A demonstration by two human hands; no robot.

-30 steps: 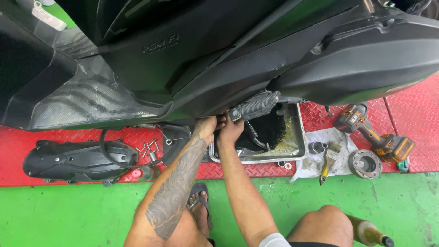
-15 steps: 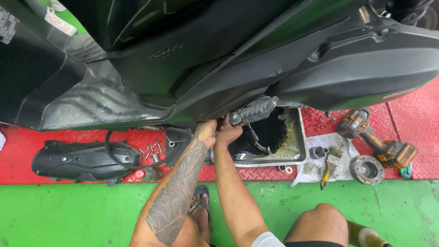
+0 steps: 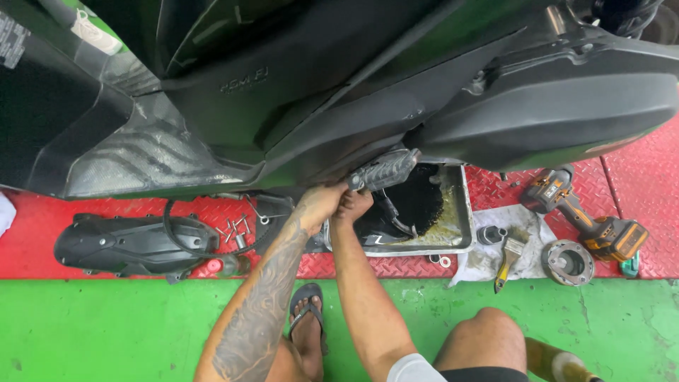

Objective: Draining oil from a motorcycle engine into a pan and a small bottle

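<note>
Reaching: both hands under the scooter (image 3: 339, 92), by its footpeg (image 3: 385, 170).
Left hand (image 3: 320, 205): grip curled at the underside; what it clamps, cannot tell.
Right hand (image 3: 352, 205): touching the left, just below the footpeg; grip hidden.
Pan (image 3: 463, 212): beneath the footpeg, oily.
Driver (image 3: 587, 219): right of pan.
Cover (image 3: 134, 244): left of pan, on red floor.

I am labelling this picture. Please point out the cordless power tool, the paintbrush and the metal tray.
cordless power tool (image 3: 601, 233), head view, on its handle.
paintbrush (image 3: 508, 258), head view, on its handle.
metal tray (image 3: 465, 212), head view, on its right rim.
</note>
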